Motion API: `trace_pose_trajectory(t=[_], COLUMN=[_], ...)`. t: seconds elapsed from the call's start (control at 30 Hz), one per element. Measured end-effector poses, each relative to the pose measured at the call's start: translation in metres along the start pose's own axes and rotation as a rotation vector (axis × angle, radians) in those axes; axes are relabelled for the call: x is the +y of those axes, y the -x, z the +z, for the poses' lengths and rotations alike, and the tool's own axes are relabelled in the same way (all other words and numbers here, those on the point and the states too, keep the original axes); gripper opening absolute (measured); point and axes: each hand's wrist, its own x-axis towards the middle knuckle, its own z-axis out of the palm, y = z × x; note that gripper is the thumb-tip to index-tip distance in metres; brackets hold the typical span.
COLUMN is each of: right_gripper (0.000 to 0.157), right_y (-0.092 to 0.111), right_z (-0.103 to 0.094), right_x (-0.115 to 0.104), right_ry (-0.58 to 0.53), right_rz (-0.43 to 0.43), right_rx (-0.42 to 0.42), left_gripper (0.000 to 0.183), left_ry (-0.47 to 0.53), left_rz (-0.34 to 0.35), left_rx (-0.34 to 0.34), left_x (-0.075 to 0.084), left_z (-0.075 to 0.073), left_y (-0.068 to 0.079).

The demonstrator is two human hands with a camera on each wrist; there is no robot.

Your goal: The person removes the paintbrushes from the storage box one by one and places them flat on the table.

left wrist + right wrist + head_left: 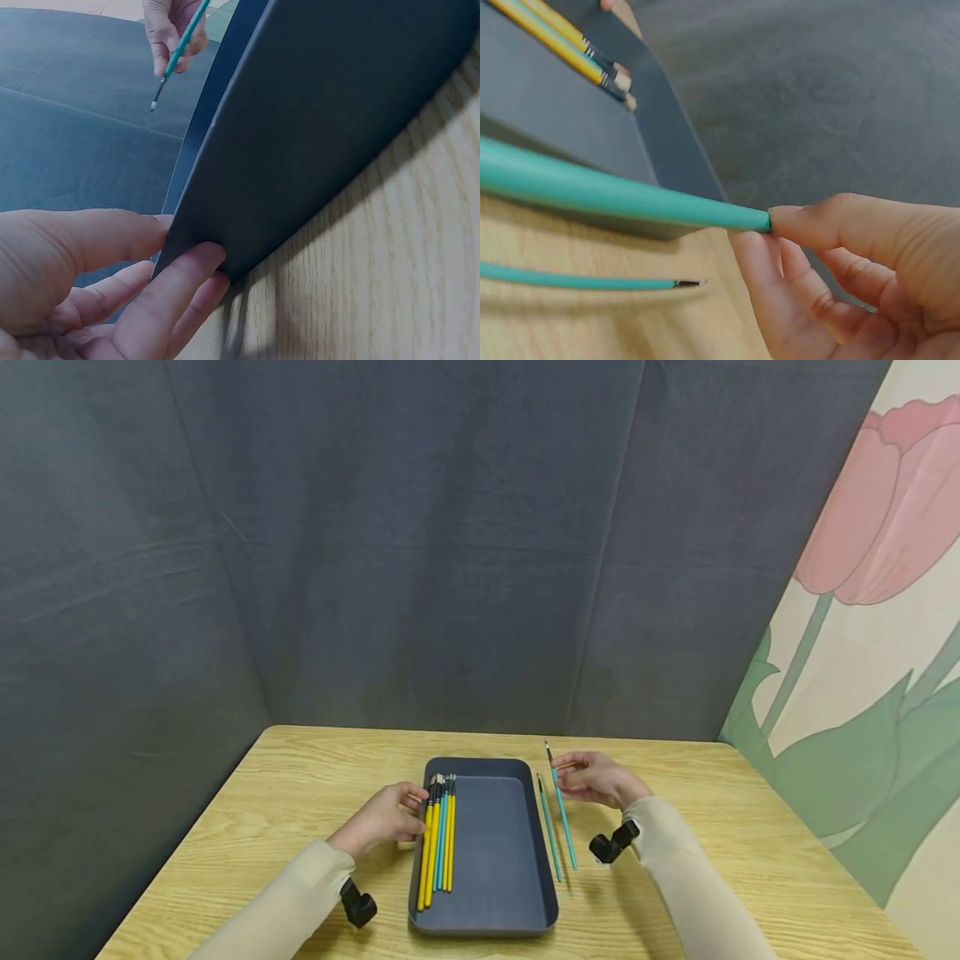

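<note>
A dark grey tray (495, 860) holds several yellow and teal paintbrushes (437, 843) lying side by side along its left wall. My left hand (386, 817) holds the tray's left rim; in the left wrist view the thumb is at the edge and the fingers (176, 289) lie against the outer wall. Off the tray's right side, my right hand (596, 779) pinches a teal paintbrush (562, 814) between thumb and fingers near its dark ferrule, bristles pointing away. In the right wrist view its teal handle (615, 191) crosses above the table, tip hidden by the fingers.
A second teal paintbrush (550, 831) lies on the wooden table (337, 760) along the tray's right side, just left of the held one. Grey cloth (450, 568) hangs behind the table, and a wall with painted tulips (877, 652) stands at the right.
</note>
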Motion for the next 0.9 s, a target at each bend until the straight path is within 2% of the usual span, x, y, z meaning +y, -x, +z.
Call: trace_pose_trajectory(t=[0.3,0.7,0.9], right_gripper=[0.044,0.039,0.038], right_y=[-0.011,-0.021,-0.023], right_z=[0.003,0.009,0.012], right_x=[0.022,0.038,0.039], right_ry=[0.003,0.108,0.144], right_rz=[0.020,0.099,0.105], right_rx=[0.001,0.132,0.149], left_gripper=[0.050,0.051,0.052], left_ry=[0.003,0.017,0.019], left_rz=[0.009,0.024,0.025], left_rx=[-0.008,-0.016,-0.017], left_x=[-0.001,-0.003,-0.004], left_z=[-0.002,-0.002,-0.002], left_y=[0.001,-0.001,-0.003])
